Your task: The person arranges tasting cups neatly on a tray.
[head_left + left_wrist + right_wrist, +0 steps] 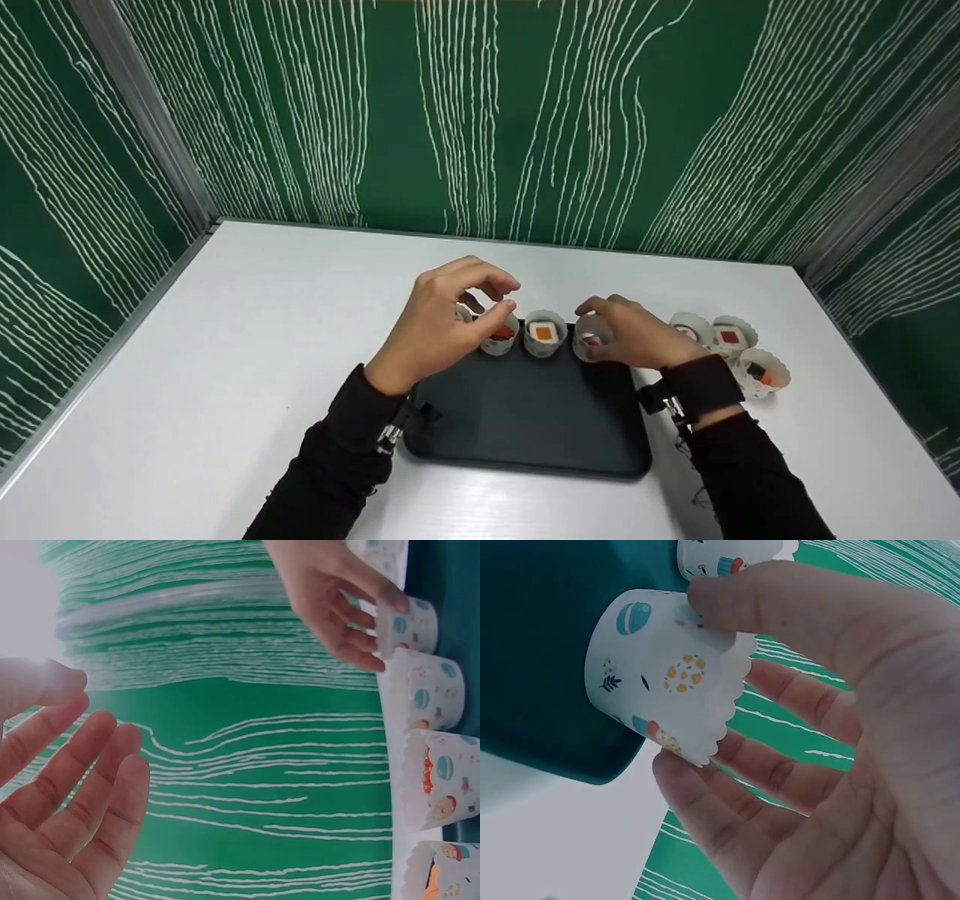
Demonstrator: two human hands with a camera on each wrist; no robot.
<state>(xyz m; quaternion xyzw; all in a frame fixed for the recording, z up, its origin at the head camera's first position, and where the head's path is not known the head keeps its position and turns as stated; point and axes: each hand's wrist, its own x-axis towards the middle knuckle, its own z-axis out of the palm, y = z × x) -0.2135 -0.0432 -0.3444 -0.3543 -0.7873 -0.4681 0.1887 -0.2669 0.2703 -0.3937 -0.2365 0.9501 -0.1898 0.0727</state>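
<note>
A dark tray lies on the white table, with a row of patterned paper cups along its far edge. My right hand holds the rightmost cup at the tray's far right corner. In the right wrist view my right hand has its thumb on top of this cup and fingers beneath, pinching it. My left hand hovers over the cup with orange filling, fingers loosely bent and holding nothing. From the left wrist my left hand shows an empty palm.
A middle cup holds an orange square. Three more filled cups stand off the tray to the right, at the back, beside it and nearer me. Green patterned walls enclose the table on three sides.
</note>
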